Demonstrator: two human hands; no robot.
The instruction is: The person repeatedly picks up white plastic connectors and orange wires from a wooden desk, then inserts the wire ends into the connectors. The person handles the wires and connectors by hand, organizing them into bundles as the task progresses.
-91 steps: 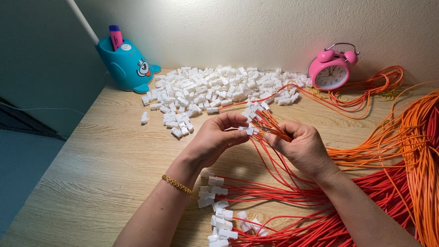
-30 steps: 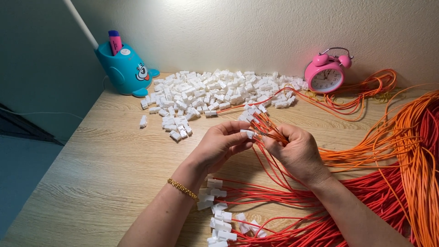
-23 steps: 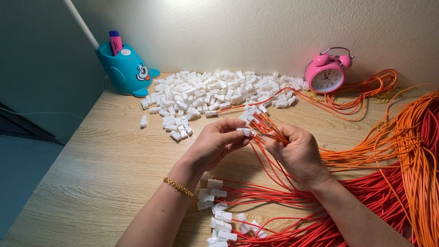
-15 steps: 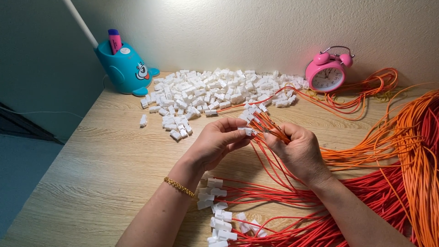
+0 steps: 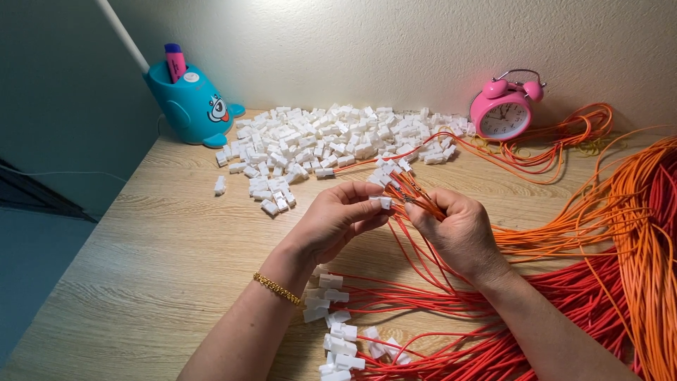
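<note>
My left hand [image 5: 337,220] pinches a small white plastic connector [image 5: 383,202] between thumb and fingers above the wooden desk [image 5: 141,268]. My right hand [image 5: 457,231] grips a bunch of red-orange wires [image 5: 416,201] whose ends point at that connector. Several of the held wires carry white connectors [image 5: 386,173] at their tips. A large pile of loose white connectors [image 5: 331,141] lies beyond the hands, near the wall.
A blue whale-shaped pen holder [image 5: 189,102] stands at the back left and a pink alarm clock [image 5: 505,113] at the back right. Thick bundles of orange and red wire [image 5: 635,240] cover the right side. Finished wires with white connectors [image 5: 337,346] lie by my left forearm.
Both hands stay close together at the same spot; the fingers have shifted slightly around the connector and wire ends. The view has moved a little.
</note>
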